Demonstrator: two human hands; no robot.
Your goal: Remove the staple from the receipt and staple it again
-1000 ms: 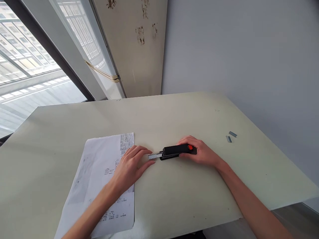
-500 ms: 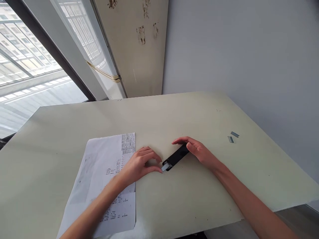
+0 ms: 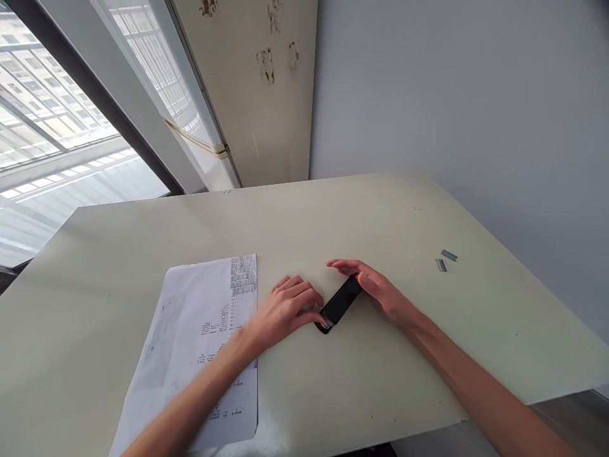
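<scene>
A black stapler [image 3: 342, 299] lies at a slant on the table between my two hands. My left hand [image 3: 294, 306] has its thumb and fingers on the stapler's near left end, where a bit of metal shows. Around the stapler's far right end, which has a red spot, my right hand [image 3: 371, 283] is closed with its thumb against it and its fingers stretched past it. Printed paper [image 3: 190, 311] lies flat under my left forearm.
Two small strips of staples [image 3: 448, 255] lie on the right part of the pale table [image 3: 304, 222]. Behind it stand a cabinet [image 3: 266, 127] with brown stains and a grey wall [image 3: 428, 82]. A window [image 3: 42, 108] is at the left.
My left hand has moved right onto the stapler's end. The metal piece that stuck out there now hardly shows. My right hand has stayed about where it was.
</scene>
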